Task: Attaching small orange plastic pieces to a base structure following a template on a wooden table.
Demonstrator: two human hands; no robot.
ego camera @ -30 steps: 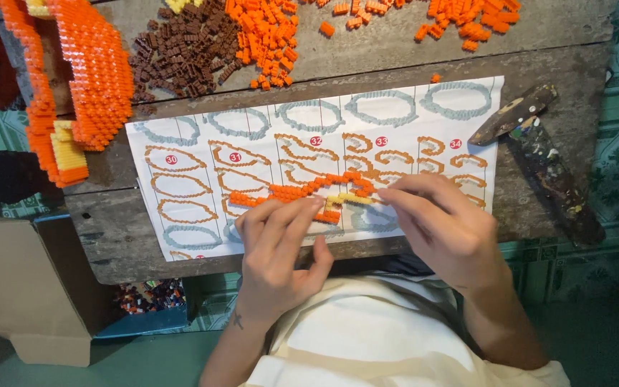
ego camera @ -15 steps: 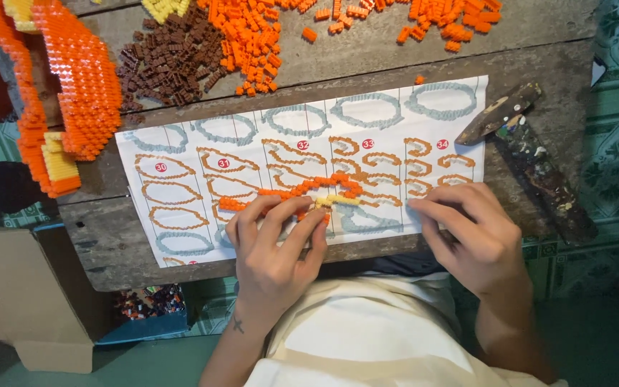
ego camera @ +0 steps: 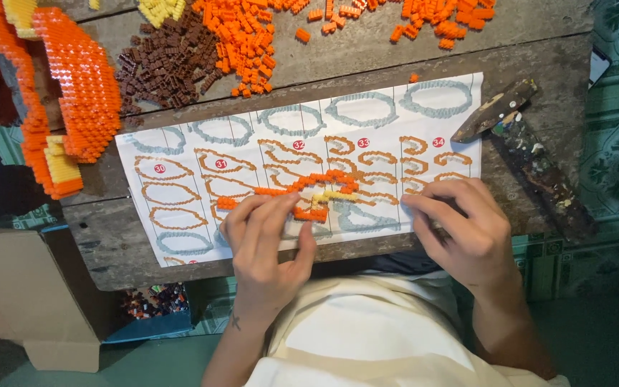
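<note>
Brick strip: a curved row of small orange building bricks (ego camera: 302,188) with a few yellow ones at its right end, lying on the printed pattern sheet (ego camera: 180,244) near the sheet's lower middle.
Left hand: the left hand (ego camera: 266,240) lies palm down on the sheet's lower edge, fingers pressed together and pinching the lower orange bit of the strip at their tips; the thumb points right, below the strip.
Right hand: the right hand (ego camera: 463,229) rests on the sheet's lower right corner, well right of the strip and apart from it, fingers curled inward; whether they pinch anything cannot be told.
Pattern sheet: white paper with orange and grey-blue outline shapes and small red markers, flat on the weathered wooden counter (ego camera: 367,57).
Loose orange bricks: a heap (ego camera: 245,36) above the sheet's top edge, more scattered to the right.
Brown bricks: a pile (ego camera: 166,64) just left of the orange heap.
Yellow bricks: a small cluster (ego camera: 157,11) above the brown pile.
Built piece: a large orange brick form with yellow parts (ego camera: 66,107) left of the sheet.
Hammer: a paint-spattered hammer (ego camera: 531,154) just right of the sheet.
Cardboard box: a cardboard box (ego camera: 30,301) below the counter, left of the sheet.
</note>
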